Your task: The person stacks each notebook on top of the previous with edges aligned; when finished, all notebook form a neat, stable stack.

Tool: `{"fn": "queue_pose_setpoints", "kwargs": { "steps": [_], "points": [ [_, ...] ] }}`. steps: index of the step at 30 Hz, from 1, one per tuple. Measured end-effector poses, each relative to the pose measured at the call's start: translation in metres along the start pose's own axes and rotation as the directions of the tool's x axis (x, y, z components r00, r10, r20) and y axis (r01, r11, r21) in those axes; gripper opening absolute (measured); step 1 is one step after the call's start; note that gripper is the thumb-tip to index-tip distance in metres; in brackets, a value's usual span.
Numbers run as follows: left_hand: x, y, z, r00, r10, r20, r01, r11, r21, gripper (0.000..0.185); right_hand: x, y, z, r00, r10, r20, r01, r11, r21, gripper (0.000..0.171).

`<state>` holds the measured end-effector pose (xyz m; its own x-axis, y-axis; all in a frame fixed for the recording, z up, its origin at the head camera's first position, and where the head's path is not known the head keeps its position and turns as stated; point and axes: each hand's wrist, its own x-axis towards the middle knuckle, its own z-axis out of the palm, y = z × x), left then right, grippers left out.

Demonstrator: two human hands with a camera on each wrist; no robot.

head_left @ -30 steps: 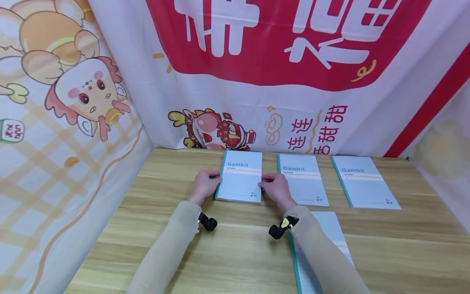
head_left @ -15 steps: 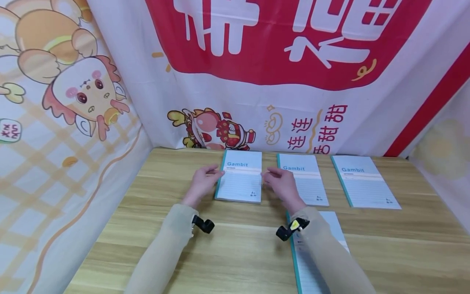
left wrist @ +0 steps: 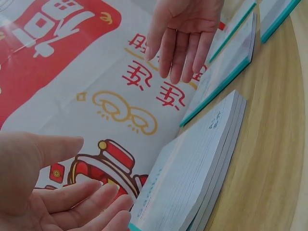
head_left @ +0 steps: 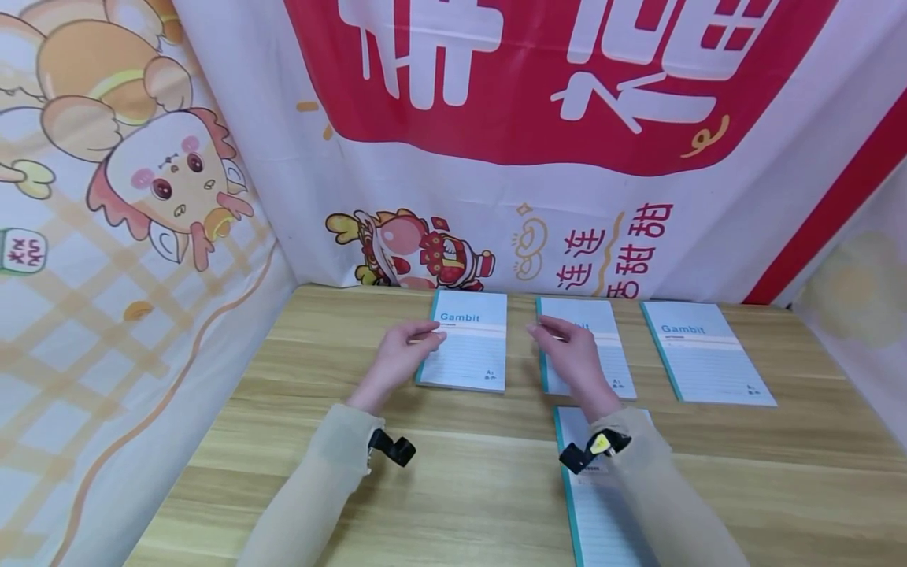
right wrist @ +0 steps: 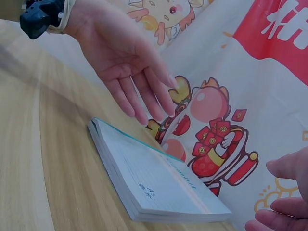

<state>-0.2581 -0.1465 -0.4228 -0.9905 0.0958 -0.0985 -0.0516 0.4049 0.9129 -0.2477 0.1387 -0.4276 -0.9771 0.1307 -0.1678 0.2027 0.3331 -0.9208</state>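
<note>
The left hand (head_left: 400, 350) hangs with fingers loosely spread and holding nothing, its fingertips just over the left edge of a stack of notebooks (head_left: 468, 346) that lies flat near the back edge of the bench (head_left: 283, 409), a little left of the middle. The right hand (head_left: 574, 354) is likewise spread and empty, its palm turned toward the stack but standing off to the right of it, over the left part of a second notebook (head_left: 591, 346). So the stack sits between the two hands: touching or nearly touching the left one, which the wrist views do not settle, and clearly apart from the right one. The stack looks like several thin books with their edges roughly squared. If the hands close in unevenly, the push from the left could probably slide the upper books off the lower ones and fan the pile, since nothing braces its right side. The right hand, lowered where it is, would likely land on the second notebook and shift that out of its row. Further right near the back edge lies a third notebook (head_left: 697, 350), and a fourth notebook (head_left: 602, 504) lies toward the front edge, partly under the right sleeve (head_left: 659, 488). A printed banner (head_left: 553, 142) stands behind the bench.
</note>
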Motion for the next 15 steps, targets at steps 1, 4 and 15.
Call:
{"fn": "queue_pose_setpoints", "kwargs": {
  "steps": [1, 4, 15],
  "points": [
    [-0.002, 0.000, 0.001, 1.000, 0.005, 0.003, -0.005, 1.000, 0.002, 0.048, 0.000, 0.001, -0.002, 1.000, 0.002, -0.002, -0.002, 1.000, -0.003, 0.074],
    [-0.006, 0.002, 0.005, 1.000, 0.016, 0.018, -0.016, 1.000, 0.001, 0.048, -0.002, 0.004, -0.008, 1.000, 0.005, -0.003, -0.005, 1.000, -0.005, 0.073],
    [-0.020, 0.014, 0.028, 0.991, 0.077, 0.108, -0.070, 0.995, -0.068, 0.046, -0.010, 0.013, -0.032, 1.000, 0.010, 0.009, -0.010, 1.000, -0.012, 0.070]
  ]
}}
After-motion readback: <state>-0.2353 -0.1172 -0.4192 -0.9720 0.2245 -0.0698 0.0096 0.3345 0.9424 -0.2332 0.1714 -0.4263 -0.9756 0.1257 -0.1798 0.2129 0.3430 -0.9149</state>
